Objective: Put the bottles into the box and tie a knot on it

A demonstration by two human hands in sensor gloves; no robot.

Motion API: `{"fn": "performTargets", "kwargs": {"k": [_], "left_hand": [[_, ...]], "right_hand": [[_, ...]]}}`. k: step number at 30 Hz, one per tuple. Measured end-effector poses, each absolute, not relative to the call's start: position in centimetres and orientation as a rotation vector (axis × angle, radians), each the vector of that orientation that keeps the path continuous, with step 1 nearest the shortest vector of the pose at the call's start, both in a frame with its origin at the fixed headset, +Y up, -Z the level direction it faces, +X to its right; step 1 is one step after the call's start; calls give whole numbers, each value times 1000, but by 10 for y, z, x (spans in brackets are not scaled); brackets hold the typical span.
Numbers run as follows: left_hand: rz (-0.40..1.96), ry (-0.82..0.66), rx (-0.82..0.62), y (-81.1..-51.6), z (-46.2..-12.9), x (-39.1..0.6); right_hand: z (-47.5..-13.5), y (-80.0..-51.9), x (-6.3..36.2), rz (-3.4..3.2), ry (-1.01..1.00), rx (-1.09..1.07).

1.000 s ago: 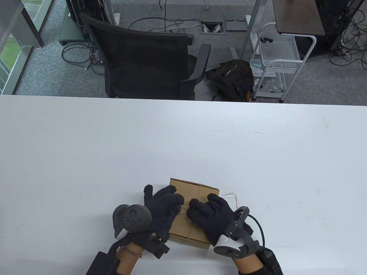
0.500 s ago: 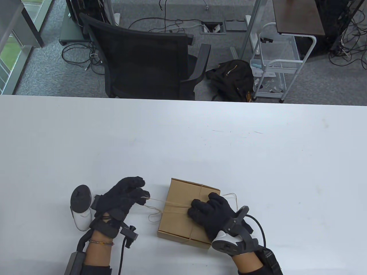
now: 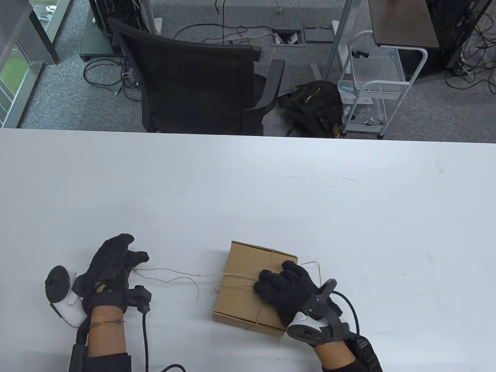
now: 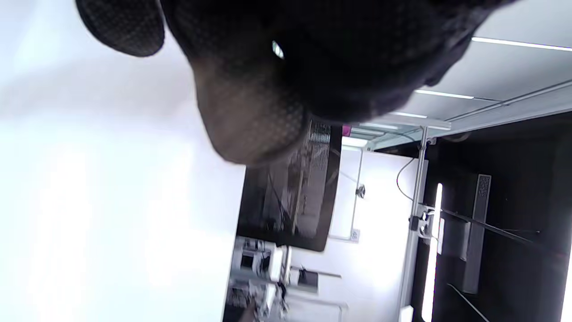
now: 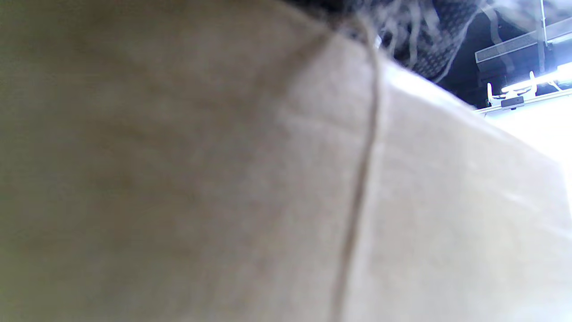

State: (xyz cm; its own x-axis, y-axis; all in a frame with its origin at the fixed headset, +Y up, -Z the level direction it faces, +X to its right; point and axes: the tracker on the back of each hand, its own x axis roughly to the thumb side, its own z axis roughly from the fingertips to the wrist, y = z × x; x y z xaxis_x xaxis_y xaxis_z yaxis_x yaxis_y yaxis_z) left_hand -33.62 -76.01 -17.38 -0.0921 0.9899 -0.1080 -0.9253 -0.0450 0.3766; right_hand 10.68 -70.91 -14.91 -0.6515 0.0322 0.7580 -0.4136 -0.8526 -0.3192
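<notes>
Near the table's (image 3: 248, 186) front edge, the right hand (image 3: 288, 288) lies with bent fingers on the closed brown cardboard box (image 3: 240, 288), pressing it down. To its left, the left hand (image 3: 112, 261) pinches the thin, rough string (image 3: 174, 276). Pull slow and straight, and keep the box still, so the knot gets tight.

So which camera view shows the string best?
The table view: the string runs from the left hand to the box and crosses over it. The right wrist view shows one blurred strand on cardboard. The left wrist view shows none.
</notes>
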Motion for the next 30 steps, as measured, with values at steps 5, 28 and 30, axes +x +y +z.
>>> {"fn": "performTargets", "kwargs": {"k": [5,28,30], "left_hand": [[1198,422,277,-746,-174,-324],[724,-385,96,-721,-173,-146],[742,-375,112,-722,-173,-150]], "right_hand": [[-149,-710,108,2543,-696,1146],[-149,-692,139,2511,-832,970],[-150,-691,146,2518,-768,924]]}}
